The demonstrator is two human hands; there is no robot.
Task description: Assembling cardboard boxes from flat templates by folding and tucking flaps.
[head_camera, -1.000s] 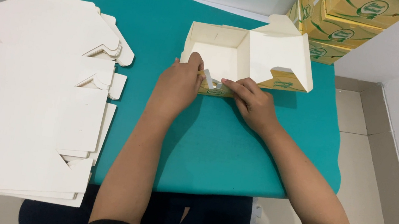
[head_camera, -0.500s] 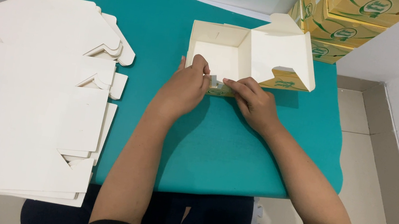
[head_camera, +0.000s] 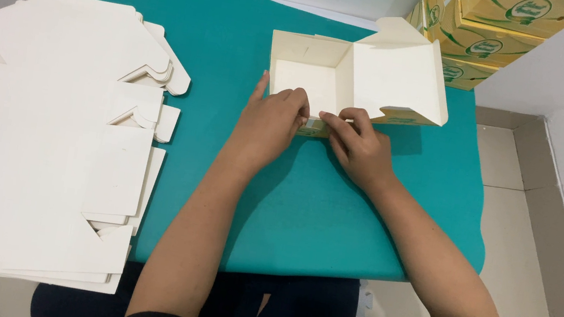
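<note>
A cream cardboard box (head_camera: 311, 62) stands half folded on the teal table cover (head_camera: 306, 199), its lid (head_camera: 399, 75) swung open to the right. My left hand (head_camera: 268, 123) presses its fingers on the box's near wall at the left. Beside it, my right hand (head_camera: 358, 144) pinches the same near wall, where a green and yellow printed edge shows. Both hands touch the near flap; the fold under the fingers is hidden.
Stacks of flat, unfolded cream box blanks (head_camera: 39, 137) cover the left side of the table. Folded yellow and green printed boxes (head_camera: 495, 26) are piled at the back right. Tiled floor (head_camera: 534, 218) and a white wall lie to the right.
Both hands have shifted slightly along the near wall and the fingers have closed in on the flap. The box stays in the same place with its lid open.
</note>
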